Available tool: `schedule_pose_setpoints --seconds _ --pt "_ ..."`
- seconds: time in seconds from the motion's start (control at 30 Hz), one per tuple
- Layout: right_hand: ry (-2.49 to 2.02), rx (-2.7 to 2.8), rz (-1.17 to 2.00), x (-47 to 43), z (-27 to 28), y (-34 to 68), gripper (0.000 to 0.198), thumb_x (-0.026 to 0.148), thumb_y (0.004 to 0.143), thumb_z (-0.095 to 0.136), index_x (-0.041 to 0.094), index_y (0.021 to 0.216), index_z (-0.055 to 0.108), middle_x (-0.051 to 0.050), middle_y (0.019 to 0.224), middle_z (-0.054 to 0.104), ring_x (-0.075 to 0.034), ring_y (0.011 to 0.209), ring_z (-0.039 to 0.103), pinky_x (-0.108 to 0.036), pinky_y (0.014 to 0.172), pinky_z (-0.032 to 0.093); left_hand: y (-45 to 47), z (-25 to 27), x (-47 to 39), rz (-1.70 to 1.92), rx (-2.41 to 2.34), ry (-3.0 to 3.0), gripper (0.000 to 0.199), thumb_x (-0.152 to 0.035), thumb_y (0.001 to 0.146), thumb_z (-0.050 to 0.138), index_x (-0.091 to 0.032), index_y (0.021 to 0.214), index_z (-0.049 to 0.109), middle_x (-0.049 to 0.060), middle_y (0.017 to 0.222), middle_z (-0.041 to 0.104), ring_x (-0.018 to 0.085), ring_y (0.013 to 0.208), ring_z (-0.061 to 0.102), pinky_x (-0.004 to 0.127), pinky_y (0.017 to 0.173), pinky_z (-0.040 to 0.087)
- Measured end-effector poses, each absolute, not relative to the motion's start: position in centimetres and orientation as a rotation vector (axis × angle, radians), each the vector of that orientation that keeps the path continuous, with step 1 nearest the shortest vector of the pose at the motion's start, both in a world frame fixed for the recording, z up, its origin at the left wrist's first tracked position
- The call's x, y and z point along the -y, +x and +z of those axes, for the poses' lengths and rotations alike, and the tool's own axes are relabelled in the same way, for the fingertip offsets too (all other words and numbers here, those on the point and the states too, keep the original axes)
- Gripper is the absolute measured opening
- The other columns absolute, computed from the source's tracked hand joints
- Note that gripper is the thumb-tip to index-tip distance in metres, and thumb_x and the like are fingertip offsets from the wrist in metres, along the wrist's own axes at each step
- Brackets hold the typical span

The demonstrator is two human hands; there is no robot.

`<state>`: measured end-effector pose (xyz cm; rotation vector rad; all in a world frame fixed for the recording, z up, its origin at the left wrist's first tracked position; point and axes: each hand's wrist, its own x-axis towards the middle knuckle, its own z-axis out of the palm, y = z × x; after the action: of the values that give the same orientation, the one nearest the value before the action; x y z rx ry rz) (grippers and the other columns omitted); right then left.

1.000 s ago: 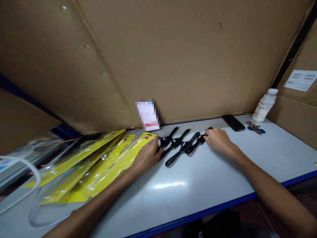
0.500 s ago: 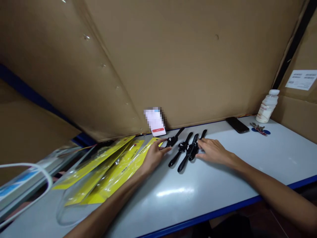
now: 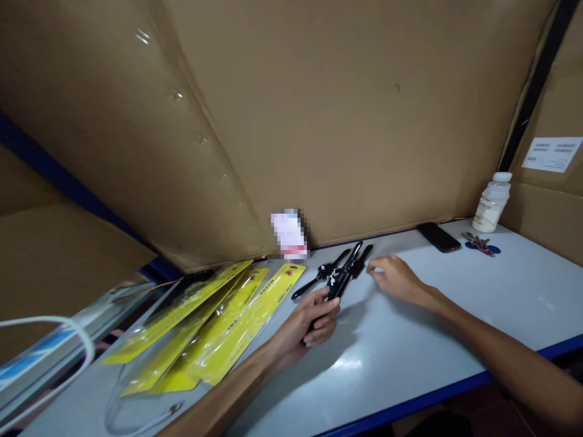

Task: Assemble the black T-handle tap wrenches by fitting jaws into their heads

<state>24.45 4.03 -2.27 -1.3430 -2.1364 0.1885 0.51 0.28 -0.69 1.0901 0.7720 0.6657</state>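
Note:
My left hand (image 3: 314, 318) is wrapped round the near handle of a black spokeshave (image 3: 350, 258), raised above the table and tilted so its far handle points away from me. Beneath and behind it more black spokeshaves lie on the tabletop, partly hidden by the held one. One spokeshave (image 3: 300, 290) lies to the left, and the handle of another (image 3: 363, 260) shows on the right. My right hand (image 3: 397, 278) hovers just right of the group, with loosely bent fingers, a gap at the thumb and nothing visible in them.
Yellow cards in clear plastic packaging (image 3: 246, 328) lie left of my left hand. A lit phone (image 3: 290, 233) leans on the cardboard wall (image 3: 341, 121). A dark phone (image 3: 439, 237), keys (image 3: 480, 244) and a bottle (image 3: 492, 203) are at the back right. A white cable (image 3: 86, 340) loops at left.
My left hand has moved from the leftmost spokeshave and now holds one up. My right hand has let go of the spokeshaves and drawn off to the right.

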Motion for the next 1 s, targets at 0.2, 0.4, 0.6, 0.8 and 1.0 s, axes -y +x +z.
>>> schedule_pose_setpoints --seconds 0.2,0.4,0.6,0.8,1.0 --pt "-1.397 1.909 -0.003 -3.4 -0.4 24.4 0.024 0.027 0.103 0.047 0.018 0.090 0.066 -0.009 0.100 0.070 -0.023 0.101 0.057 -0.036 0.089 0.043 1.5 -2.8 0.3 0.681 -0.925 1.235 0.054 -0.069 0.080 0.069 -0.023 0.075 0.043 -0.014 0.044 0.037 0.003 0.031 0.021 0.013 0.031 0.020" --pt "-1.118 2.323 -0.213 -1.4 -2.3 20.7 0.033 0.041 0.104 0.051 0.014 0.097 0.069 -0.014 0.107 0.069 -0.026 0.107 0.058 -0.040 0.096 0.044 2.9 -3.7 0.4 0.624 -1.087 1.358 0.061 -0.080 0.073 0.064 -0.023 0.067 0.044 -0.008 0.047 0.046 0.007 0.033 0.040 0.016 0.027 0.031" --pt "-1.248 2.379 -0.108 -2.6 -4.1 21.7 0.029 0.036 0.104 0.050 0.014 0.094 0.066 -0.011 0.095 0.073 -0.023 0.088 0.063 -0.037 0.087 0.046 4.6 -3.1 -1.0 0.556 -1.120 1.446 0.055 -0.075 0.071 0.066 -0.024 0.082 0.048 -0.012 0.049 0.043 0.007 0.031 0.035 0.016 0.024 0.028" --pt "-1.134 2.379 -0.046 -2.5 -4.2 22.6 0.030 0.039 0.105 0.048 0.017 0.088 0.061 -0.008 0.090 0.070 -0.022 0.089 0.060 -0.037 0.091 0.046 4.5 -4.0 -0.6 0.546 -1.130 1.432 0.046 -0.068 0.081 0.060 -0.025 0.091 0.047 -0.012 0.053 0.045 0.006 0.032 0.032 0.014 0.027 0.024" --pt "-1.051 2.396 -0.051 -1.7 -4.1 23.3 0.026 0.034 0.103 0.046 0.018 0.088 0.059 -0.009 0.086 0.067 -0.023 0.090 0.058 -0.042 0.100 0.045 3.9 -4.2 0.0 0.612 -1.066 1.436 0.042 -0.065 0.090 0.054 -0.023 0.092 0.055 -0.007 0.058 0.045 0.011 0.050 0.042 0.019 0.043 0.037"
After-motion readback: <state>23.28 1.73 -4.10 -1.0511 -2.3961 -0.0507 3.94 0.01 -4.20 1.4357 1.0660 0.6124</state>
